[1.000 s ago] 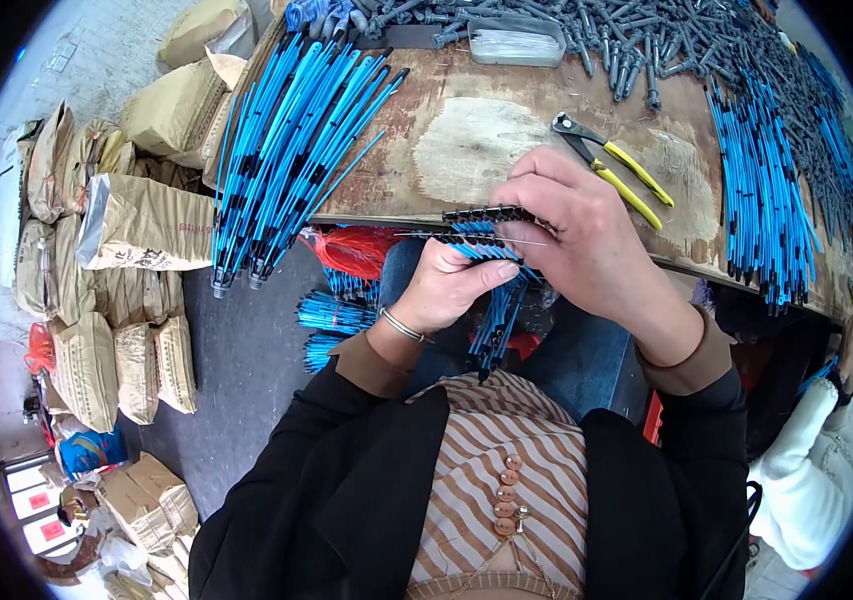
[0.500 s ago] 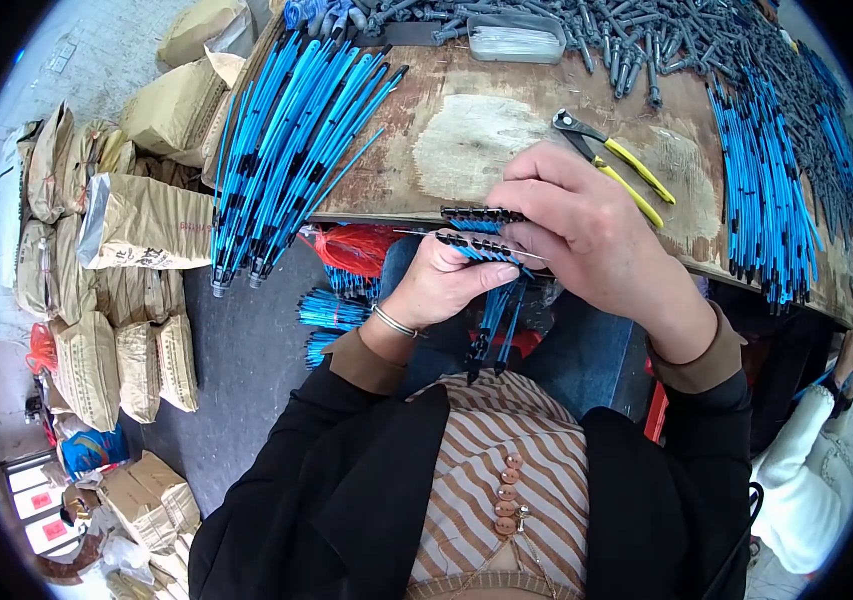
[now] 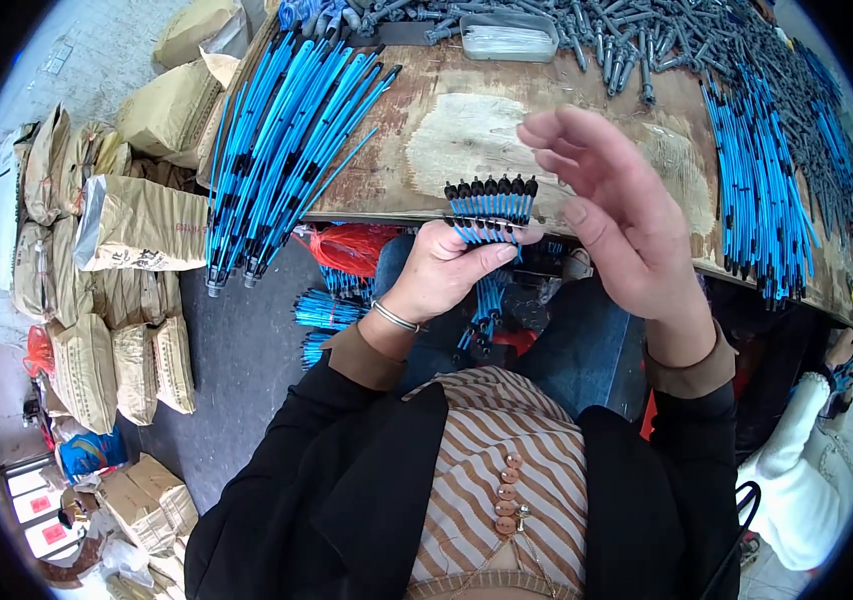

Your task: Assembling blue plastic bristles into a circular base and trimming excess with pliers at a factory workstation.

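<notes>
Dark print marks a brown sack — too small to read clearly.

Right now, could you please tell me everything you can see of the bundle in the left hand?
The bundle is a row of slim, bright-blue rods with black tips, plastic by their look. They stand side by side, tips pointing away from the person, before the table edge. The left hand grips it, thumb across the near side; the right hand is apart. Blue lengths below the hand are apparently its lower part.
</notes>
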Action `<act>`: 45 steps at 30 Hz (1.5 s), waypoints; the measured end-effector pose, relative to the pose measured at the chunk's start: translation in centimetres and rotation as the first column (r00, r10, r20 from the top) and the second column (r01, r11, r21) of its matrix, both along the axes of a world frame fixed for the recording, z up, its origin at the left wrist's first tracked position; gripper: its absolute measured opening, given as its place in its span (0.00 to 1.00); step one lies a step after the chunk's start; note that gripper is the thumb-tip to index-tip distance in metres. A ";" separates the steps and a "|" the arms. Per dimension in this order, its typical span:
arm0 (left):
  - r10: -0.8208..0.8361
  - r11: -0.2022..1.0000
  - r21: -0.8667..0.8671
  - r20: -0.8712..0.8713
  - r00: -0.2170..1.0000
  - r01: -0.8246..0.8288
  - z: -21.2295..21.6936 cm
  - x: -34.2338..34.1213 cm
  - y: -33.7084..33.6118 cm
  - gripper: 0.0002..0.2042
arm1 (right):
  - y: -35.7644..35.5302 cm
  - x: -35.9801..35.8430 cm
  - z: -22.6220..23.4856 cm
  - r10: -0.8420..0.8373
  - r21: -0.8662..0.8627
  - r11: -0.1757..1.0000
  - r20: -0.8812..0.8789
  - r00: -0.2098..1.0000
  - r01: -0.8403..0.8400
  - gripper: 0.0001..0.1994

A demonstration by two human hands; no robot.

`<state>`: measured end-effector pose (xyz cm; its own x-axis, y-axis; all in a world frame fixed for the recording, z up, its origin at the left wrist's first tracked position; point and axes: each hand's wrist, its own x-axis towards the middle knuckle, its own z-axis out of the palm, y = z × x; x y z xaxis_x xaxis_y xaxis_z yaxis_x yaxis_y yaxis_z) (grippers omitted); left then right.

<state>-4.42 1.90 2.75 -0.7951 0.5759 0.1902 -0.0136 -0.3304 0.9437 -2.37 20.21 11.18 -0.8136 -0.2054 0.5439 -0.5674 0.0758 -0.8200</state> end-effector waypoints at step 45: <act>-0.193 0.977 -0.209 -0.746 0.638 0.051 3.3 0.8 -2.4 0.11 | 6.5 -12.7 -0.6 -0.589 0.429 0.693 -0.125 0.798 0.579 0.10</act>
